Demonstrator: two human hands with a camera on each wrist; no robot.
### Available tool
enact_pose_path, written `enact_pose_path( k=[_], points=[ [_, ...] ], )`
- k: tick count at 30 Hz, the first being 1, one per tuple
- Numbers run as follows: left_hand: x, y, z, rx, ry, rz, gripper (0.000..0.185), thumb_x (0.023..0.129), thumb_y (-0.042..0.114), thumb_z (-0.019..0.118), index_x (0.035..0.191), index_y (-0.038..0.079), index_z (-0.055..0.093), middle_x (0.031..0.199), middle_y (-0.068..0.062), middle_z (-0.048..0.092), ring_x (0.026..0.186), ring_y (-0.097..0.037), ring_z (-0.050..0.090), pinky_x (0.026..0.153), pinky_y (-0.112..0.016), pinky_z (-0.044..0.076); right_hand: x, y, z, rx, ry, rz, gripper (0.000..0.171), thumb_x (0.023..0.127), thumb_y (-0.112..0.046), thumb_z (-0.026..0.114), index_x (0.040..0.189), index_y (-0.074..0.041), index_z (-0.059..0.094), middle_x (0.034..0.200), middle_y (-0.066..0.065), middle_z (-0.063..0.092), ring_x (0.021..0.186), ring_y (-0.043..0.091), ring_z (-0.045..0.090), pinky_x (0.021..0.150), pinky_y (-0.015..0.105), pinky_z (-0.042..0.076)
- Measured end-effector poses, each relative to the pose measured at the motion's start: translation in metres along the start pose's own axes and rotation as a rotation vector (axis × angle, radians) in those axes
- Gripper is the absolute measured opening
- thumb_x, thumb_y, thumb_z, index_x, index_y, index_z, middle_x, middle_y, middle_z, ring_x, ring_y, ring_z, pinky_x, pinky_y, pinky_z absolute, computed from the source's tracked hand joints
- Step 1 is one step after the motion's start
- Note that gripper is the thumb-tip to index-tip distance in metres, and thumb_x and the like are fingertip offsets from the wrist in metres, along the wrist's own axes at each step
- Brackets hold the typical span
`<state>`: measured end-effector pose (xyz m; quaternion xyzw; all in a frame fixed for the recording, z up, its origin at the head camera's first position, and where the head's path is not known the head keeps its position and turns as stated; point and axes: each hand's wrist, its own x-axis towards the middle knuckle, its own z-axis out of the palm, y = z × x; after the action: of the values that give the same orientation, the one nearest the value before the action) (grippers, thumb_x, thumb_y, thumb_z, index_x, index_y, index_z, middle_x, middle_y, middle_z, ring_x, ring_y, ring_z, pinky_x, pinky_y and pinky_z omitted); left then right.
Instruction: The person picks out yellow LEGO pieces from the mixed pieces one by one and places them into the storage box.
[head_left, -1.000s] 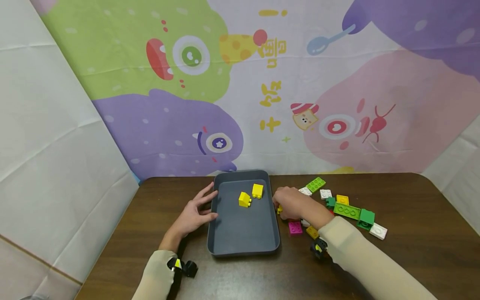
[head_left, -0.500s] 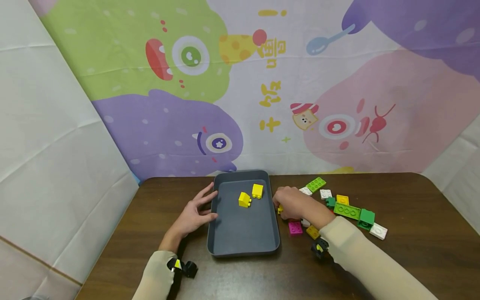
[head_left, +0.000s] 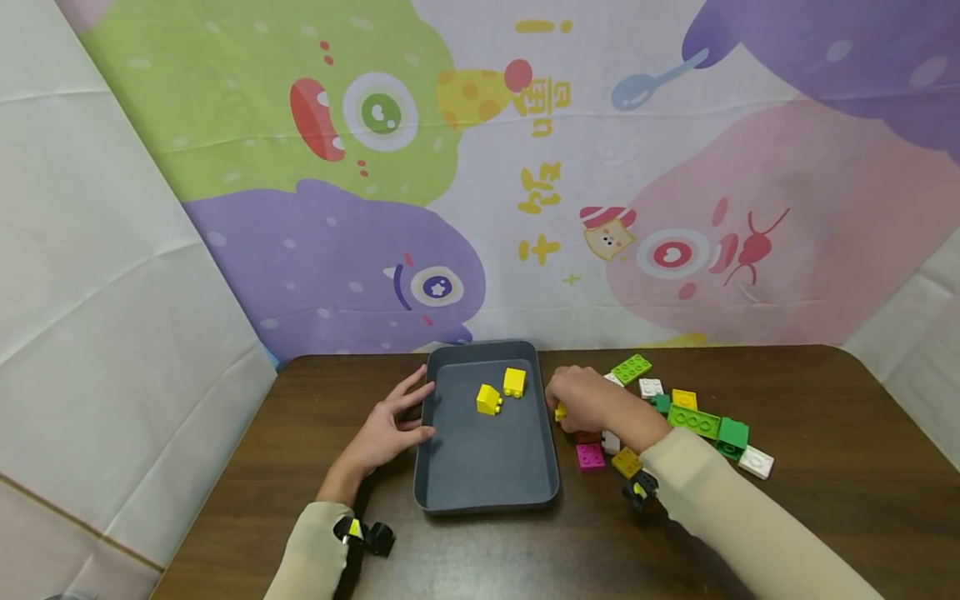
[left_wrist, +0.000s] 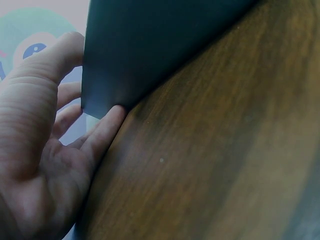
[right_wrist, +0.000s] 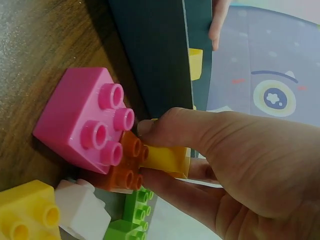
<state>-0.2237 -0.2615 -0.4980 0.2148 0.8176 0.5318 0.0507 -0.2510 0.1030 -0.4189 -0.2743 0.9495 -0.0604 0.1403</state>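
A dark grey tray (head_left: 491,492) holds two yellow building bricks (head_left: 489,400). My left hand (head_left: 382,433) touches the tray's left side with its fingers spread and mostly straight; in the left wrist view, fingertips rest against the dark wall. Just right of the tray, my right hand (head_left: 588,402) pinches another yellow building brick (right_wrist: 167,159) between thumb and fingers, and its palm side partly covers it. In the right wrist view, an orange brick (right_wrist: 120,170) lies close against the held brick, with a pink brick (right_wrist: 82,120) nearer the camera.
Several loose bricks lie right of the tray, among them a long green brick (head_left: 693,421), a dark green brick (head_left: 732,437), a white brick (head_left: 757,462) and a dark yellow brick (head_left: 626,462). A printed cloth (head_left: 525,292) hangs behind the wooden table (head_left: 862,467).
My right hand has risen slightly with the yellow brick, and more of the orange and white bricks beneath it shows. The left hand and the tray have stayed put.
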Motion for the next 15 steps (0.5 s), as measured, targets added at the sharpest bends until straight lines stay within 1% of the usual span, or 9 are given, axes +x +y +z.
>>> enact_pose_path(
  k=[7, 15],
  points=[
    [0.001, -0.001, 0.001, -0.010, -0.001, -0.002, 0.077, 0.100, -0.002, 0.081, 0.168, -0.006, 0.045, 0.191, -0.018, 0.018, 0.170, -0.049, 0.032, 0.120, -0.057, 0.057, 0.000, -0.002, -0.007, 0.000, -0.005, 0.012, 0.014, 0.092, -0.010, 0.093, 0.102, -0.009, 0.084, 0.108, 0.007, 0.075, 0.096, 0.022, 0.067, 0.091, 0.042, 0.067],
    [0.002, -0.003, 0.001, -0.005, 0.003, -0.001, 0.076, 0.100, -0.001, 0.080, 0.168, -0.006, 0.045, 0.191, -0.018, 0.018, 0.169, -0.049, 0.033, 0.120, -0.055, 0.058, -0.002, 0.000, -0.013, -0.034, 0.054, -0.043, 0.011, 0.090, -0.008, 0.092, 0.096, -0.009, 0.083, 0.106, 0.007, 0.076, 0.093, 0.020, 0.068, 0.088, 0.042, 0.066]
  ],
)
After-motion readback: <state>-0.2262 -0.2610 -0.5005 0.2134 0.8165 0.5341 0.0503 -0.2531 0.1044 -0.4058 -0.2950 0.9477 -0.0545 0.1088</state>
